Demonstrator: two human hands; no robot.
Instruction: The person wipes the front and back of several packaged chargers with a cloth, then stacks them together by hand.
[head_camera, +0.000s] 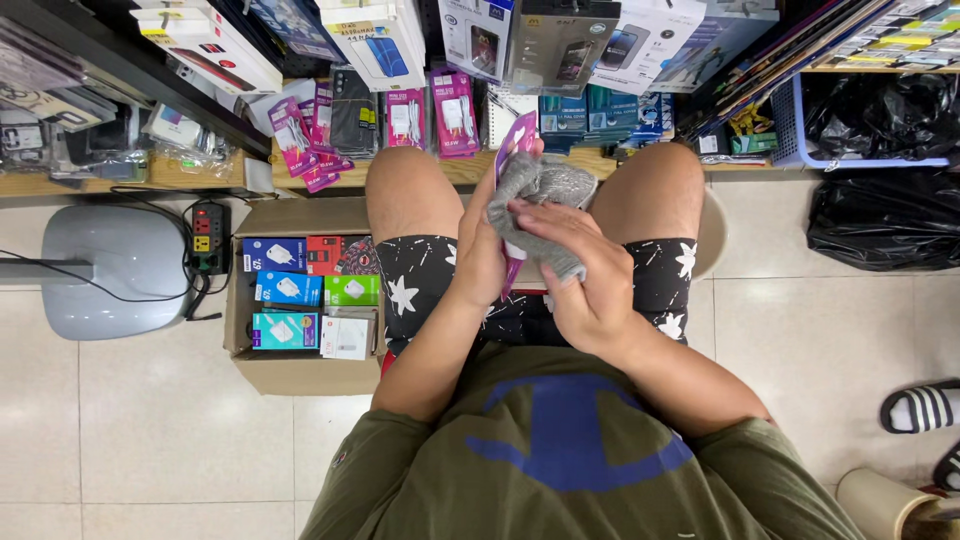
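Note:
I sit with my knees apart and hold a flat purple-pink packet upright over my lap. My left hand grips the packet along its edge. My right hand presses a grey cloth against the packet's face, the cloth bunched over its upper half. Only the packet's top and a thin strip of its lower edge show past the cloth and fingers.
An open cardboard box of small charger boxes sits on the floor at my left. A low shelf ahead holds several pink packets and boxes. A grey fan base, a power strip, black bags and another person's sandalled foot surround me.

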